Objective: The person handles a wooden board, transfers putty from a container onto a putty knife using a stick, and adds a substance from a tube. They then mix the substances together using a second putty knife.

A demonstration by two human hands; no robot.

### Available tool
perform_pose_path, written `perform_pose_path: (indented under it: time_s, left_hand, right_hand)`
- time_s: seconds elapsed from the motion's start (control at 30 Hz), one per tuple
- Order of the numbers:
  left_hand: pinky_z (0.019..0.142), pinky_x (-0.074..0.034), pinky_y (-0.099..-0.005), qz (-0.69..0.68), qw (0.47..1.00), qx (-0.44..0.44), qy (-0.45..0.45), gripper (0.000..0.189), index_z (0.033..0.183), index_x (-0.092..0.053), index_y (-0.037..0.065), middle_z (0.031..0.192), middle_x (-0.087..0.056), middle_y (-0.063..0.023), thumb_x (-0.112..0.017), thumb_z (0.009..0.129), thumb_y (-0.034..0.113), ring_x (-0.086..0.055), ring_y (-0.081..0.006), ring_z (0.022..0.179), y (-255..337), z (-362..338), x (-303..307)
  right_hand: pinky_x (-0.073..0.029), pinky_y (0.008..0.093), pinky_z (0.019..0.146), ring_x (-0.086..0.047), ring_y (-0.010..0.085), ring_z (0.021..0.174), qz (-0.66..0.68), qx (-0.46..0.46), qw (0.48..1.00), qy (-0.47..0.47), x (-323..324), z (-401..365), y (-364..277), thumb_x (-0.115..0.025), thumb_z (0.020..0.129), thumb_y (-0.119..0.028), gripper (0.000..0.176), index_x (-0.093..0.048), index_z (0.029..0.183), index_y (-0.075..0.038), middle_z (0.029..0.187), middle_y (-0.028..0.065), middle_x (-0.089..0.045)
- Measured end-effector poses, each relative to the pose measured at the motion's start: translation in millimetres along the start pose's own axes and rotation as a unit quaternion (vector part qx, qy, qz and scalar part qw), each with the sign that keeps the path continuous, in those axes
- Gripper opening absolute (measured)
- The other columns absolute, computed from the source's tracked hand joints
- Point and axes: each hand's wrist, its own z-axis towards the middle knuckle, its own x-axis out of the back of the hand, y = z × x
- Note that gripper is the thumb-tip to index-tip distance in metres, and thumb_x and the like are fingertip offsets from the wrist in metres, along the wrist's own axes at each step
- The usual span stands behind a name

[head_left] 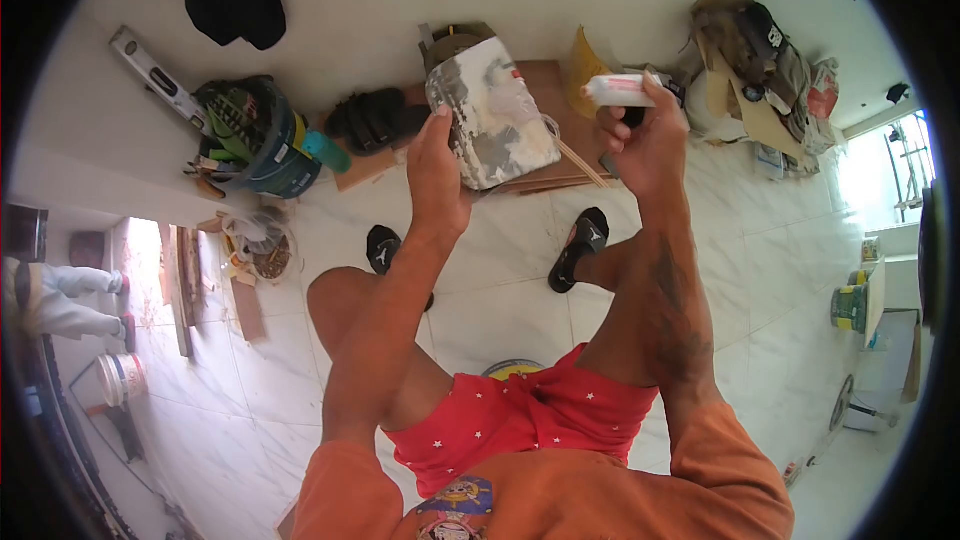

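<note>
My left hand (438, 175) grips the lower left edge of a flat, rounded rectangular board (490, 110), its thumb on the near face. Patches of white and grey, like dried putty, cover the board. To the right, my right hand (650, 135) is closed on a small white tube (622, 91) with faint reddish print, held roughly level. A dark spot beneath the tube is too small to make out. Both hands are raised over the floor in front of my knees, with the board and the tube apart.
Against the wall stands a dark bucket (285, 155) of tools, with a spirit level (160, 80) beside it. Black sandals (375, 120) lie near brown cardboard (545, 85). A box of clothes (750, 70) is at right. Wood strips (180, 290) and a person's legs (75, 300) are at left.
</note>
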Motion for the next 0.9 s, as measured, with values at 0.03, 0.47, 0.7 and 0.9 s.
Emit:
perform_pose_path:
  time_s: [0.03,0.47,0.7,0.9]
  left_hand:
    - [0.086,-0.053,-0.0374,-0.013,1.000,-0.009,0.013,0.037,0.126,-0.054,0.004,0.119,-0.062,-0.0051,-0.051,0.100,0.031,-0.063,-0.0186,0.102,-1,3,3]
    - [0.089,-0.048,-0.0369,0.010,0.985,-0.174,0.013,0.048,0.133,-0.043,0.008,0.126,-0.052,-0.0078,-0.040,0.104,0.046,-0.057,-0.0179,0.107,-23,20,18]
    - [0.091,-0.050,-0.0335,0.207,0.946,-0.250,0.019,0.049,0.125,-0.049,0.003,0.118,-0.057,-0.0106,-0.039,0.103,0.046,-0.058,-0.0223,0.106,-15,9,21]
    - [0.087,-0.052,-0.0356,-0.134,0.987,-0.034,0.082,0.045,0.121,-0.053,0.006,0.111,-0.060,-0.0089,-0.048,0.100,0.046,-0.061,-0.0213,0.098,0,6,15]
  right_hand:
    - [-0.033,0.0253,0.049,-0.041,0.0117,0.058,0.030,-0.019,0.999,-0.012,-4,-4,0,-0.052,0.096,-0.032,0.034,-0.056,0.104,0.001,0.079,0.0062,-0.053]
    - [-0.039,0.0251,0.056,-0.052,0.0129,0.068,0.021,-0.153,0.978,-0.144,-38,-44,80,-0.055,0.092,-0.019,0.038,-0.053,0.122,0.005,0.090,0.0108,-0.061]
    - [-0.039,0.0221,0.057,-0.048,0.0075,0.071,-0.056,-0.076,0.989,-0.117,-44,-55,100,-0.064,0.096,-0.022,0.034,-0.056,0.121,-0.001,0.090,0.0050,-0.060]
    - [-0.045,0.0249,0.065,-0.052,0.0100,0.073,-0.373,0.057,0.920,-0.109,-43,-62,117,-0.070,0.092,-0.023,0.031,-0.062,0.112,-0.002,0.087,0.0015,-0.058]
